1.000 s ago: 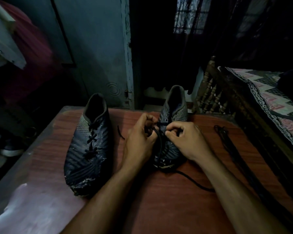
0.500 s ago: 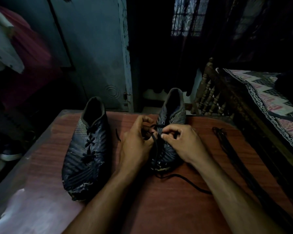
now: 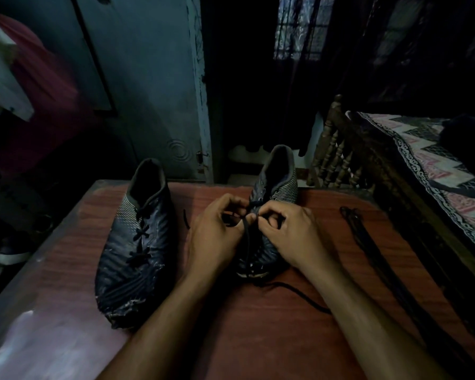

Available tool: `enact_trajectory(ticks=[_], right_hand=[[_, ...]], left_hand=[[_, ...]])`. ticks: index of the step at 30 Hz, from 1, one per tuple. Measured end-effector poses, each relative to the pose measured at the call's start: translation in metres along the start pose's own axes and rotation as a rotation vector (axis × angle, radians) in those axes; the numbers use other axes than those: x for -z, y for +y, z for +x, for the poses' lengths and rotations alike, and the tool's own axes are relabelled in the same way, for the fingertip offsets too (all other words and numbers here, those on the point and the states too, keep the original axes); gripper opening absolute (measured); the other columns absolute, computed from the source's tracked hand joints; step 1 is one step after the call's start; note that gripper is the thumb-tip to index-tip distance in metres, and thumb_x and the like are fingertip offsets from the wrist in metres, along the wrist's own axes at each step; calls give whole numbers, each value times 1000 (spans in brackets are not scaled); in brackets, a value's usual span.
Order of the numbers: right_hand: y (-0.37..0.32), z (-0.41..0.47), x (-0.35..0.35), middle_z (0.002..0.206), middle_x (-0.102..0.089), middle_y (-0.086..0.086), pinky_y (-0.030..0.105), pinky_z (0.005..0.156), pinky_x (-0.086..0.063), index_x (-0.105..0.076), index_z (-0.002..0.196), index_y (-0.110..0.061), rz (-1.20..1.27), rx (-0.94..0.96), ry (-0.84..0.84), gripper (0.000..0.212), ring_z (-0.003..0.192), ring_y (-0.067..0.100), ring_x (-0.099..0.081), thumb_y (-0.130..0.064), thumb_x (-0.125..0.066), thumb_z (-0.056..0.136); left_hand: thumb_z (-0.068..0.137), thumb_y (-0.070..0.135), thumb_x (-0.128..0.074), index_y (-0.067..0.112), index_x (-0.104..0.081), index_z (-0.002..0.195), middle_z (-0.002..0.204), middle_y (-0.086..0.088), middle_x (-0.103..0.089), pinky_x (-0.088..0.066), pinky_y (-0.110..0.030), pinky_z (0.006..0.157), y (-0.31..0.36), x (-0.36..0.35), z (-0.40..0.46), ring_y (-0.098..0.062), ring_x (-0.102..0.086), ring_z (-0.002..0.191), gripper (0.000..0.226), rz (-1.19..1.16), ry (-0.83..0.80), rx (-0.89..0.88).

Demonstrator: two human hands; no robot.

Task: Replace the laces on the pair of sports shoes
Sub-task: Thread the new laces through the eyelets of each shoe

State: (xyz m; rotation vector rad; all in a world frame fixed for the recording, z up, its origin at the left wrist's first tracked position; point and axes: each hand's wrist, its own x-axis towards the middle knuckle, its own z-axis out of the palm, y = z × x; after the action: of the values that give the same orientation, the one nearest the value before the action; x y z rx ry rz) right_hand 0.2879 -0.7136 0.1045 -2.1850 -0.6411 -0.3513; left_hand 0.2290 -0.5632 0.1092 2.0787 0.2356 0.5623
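A black lace (image 3: pixel 246 237) runs taut from the upper eyelets of the right-hand shoe (image 3: pixel 274 204), down between my two hands and out past the toe, where its loose tail (image 3: pixel 299 293) curls on the desk (image 3: pixel 258 338) just below my right wrist. My left hand (image 3: pixel 215 234) has its fingers curled in at the lace from the shoe's left side; my right hand (image 3: pixel 288 234) pinches at the same crossing with thumb and forefinger, the other fingers folded against the upper. Which strand each hand actually has is hard to read in this gloom.

Against the frames of a second ago, the hands have barely shifted along the shoe, while the tail on the desk has drawn in shorter and closer to the toe. I take that as lace being fed up through an eyelet, so the lacing on this shoe looks well advanced but not tied off.

The shoe itself is dark, ribbed with pale stripes near the collar, scuffed white at the toe, its opening facing away from me. To the left of my left hand, apart from it, the other shoe (image 3: pixel 137 242) lies already crossed with dark lacing, a short lace end (image 3: pixel 185 219) on the desk between them. Well to the right of my right hand, a bundle of spare dark laces (image 3: pixel 368 242) stretches along the desk edge, beside the patterned bed (image 3: pixel 436 174).
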Motion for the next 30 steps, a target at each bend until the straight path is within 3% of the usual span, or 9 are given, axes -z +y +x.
enact_trajectory(ticks=[3, 7, 12, 16, 19, 23, 26, 30], right_hand=[[-1, 1, 1, 66, -57, -14, 19, 59, -41, -68, 74, -21, 42, 56, 71, 9, 66, 8, -57, -14, -74, 77], [1, 3, 1, 66, -56, -7, 27, 60, -44, -65, 71, -15, 47, 64, 76, 12, 65, 14, -56, -8, -74, 75], [-3, 2, 0, 61, -56, -7, 31, 58, -46, -65, 72, -18, 8, 17, 78, 13, 61, 11, -57, -11, -74, 77], [4, 4, 3, 60, -56, 1, 27, 54, -41, -57, 70, -14, 69, -103, 123, 18, 57, 16, -53, -9, -71, 80], [8, 5, 7, 64, -60, -2, 22, 55, -41, -59, 71, -15, 211, -241, 182, 17, 58, 10, -55, -12, -72, 81], [8, 3, 9, 53, -57, 0, 27, 48, -39, -55, 73, -7, 370, -366, 179, 17, 46, 12, -52, -15, -66, 85], [6, 7, 15, 68, -62, 10, 26, 41, -34, -45, 77, -5, 742, -471, 153, 21, 49, 15, -53, -6, -54, 96], [2, 9, 35, 78, -70, 15, 33, 57, -57, -48, 82, -11, 1232, -593, 148, 22, 68, 27, -69, -9, -39, 102]], left_hand=[[84, 32, -80, 32, -72, 93, 82, 18, -68, -42, -10, 59, -2, -1, 1, 5, -64, 76, 12, -1, -23, 3], [83, 30, -82, 29, -73, 93, 83, 17, -69, -47, -15, 63, -6, -2, 2, 4, -64, 75, 13, 22, -30, -4], [83, 26, -82, 33, -73, 85, 82, 12, -71, -59, -34, 70, -12, -3, 3, -5, -69, 75, 12, 1, -18, 12], [83, 33, -81, 34, -72, 84, 81, 15, -70, -58, -35, 70, -11, -3, 1, -4, -68, 75, 9, 17, -1, 10], [86, 40, -77, 35, -70, 82, 79, 14, -71, -58, -37, 70, -9, -2, -2, -4, -68, 75, 10, 15, -2, 13], [88, 40, -75, 34, -69, 83, 79, 14, -71, -57, -35, 70, -10, -2, 0, -2, -68, 75, 9, 39, 24, 16], [90, 36, -70, 30, -68, 85, 80, 11, -69, -55, -35, 70, -10, -2, 0, -6, -65, 75, 8, 76, 46, -25], [91, 30, -66, 29, -71, 92, 88, 11, -67, -51, -34, 73, -9, -1, -1, -6, -62, 79, 5, 119, 35, -64]])
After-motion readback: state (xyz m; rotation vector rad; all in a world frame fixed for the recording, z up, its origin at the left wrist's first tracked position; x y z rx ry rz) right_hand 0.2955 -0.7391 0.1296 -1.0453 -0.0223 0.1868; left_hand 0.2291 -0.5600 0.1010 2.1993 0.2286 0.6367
